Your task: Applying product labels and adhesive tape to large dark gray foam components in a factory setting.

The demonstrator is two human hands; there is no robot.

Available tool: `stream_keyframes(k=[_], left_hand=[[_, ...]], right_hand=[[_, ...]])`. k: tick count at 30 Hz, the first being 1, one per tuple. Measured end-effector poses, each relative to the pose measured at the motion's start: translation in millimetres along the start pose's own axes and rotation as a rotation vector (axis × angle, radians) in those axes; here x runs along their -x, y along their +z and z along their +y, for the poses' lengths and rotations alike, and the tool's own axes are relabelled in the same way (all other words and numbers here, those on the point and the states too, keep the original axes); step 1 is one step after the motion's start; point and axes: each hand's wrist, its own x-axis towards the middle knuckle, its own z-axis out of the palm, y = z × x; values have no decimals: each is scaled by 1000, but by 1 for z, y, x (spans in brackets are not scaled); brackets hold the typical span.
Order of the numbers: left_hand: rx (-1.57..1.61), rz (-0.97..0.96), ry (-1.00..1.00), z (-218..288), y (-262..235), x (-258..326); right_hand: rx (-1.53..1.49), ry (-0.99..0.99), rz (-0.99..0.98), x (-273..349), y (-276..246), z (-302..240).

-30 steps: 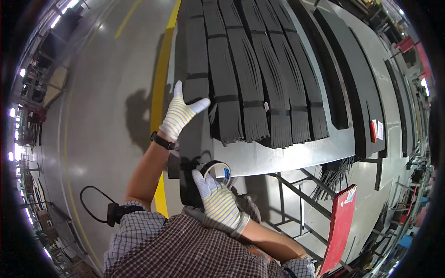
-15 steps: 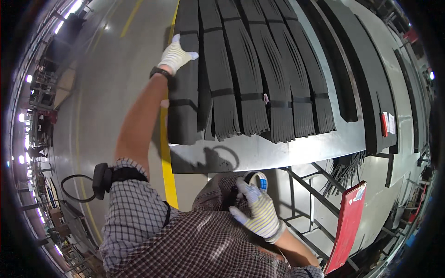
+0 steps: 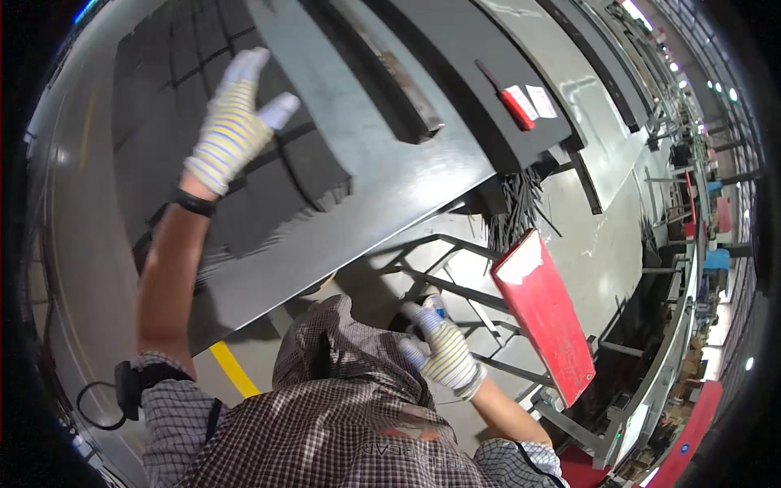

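Observation:
Several dark grey bundles of thin strips [image 3: 268, 191], crossed by black bands, lie side by side on a metal-topped table [image 3: 390, 199]. Over them my left hand [image 3: 232, 126], in a striped knit glove, is open, its thumb held well away from the fingers. It grips nothing. Close to my body, beyond the table's near edge, is my gloved right hand [image 3: 446, 351]. Its fingers curl over a roll of tape [image 3: 439, 307] with a blue label. The fingers hide much of the roll.
Long dark bars [image 3: 382, 81] lie right of the bundles, and a red-handled tool [image 3: 518, 110] rests beside white papers. Thin black strips [image 3: 517, 207] hang below the table's corner. A red board [image 3: 547, 317] leans by a metal frame at my right.
My view has swung to the right, so the bundles now sit further left. My left hand has come off the leftmost bundle and moved right over the others. The tape roll stays with my right hand.

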Motion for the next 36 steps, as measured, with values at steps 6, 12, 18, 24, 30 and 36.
stream_keyframes(k=[6, 12, 18, 24, 30, 36], left_hand=[[322, -537, -577, 105, 218, 21], [397, -204, -833, 89, 337, 31], [240, -47, -881, 147, 333, 1], [356, 22, -819, 155, 363, 28], [297, 31, -788, 202, 392, 6], [181, 30, -791, 206, 385, -6]], right_hand=[[231, 54, 387, 11, -163, 210], [374, 708, 168, 113, -262, 453], [416, 847, -242, 154, -266, 502], [389, 854, -187, 132, -318, 517], [373, 791, -124, 133, -336, 573], [512, 624, -400, 49, -383, 517]])
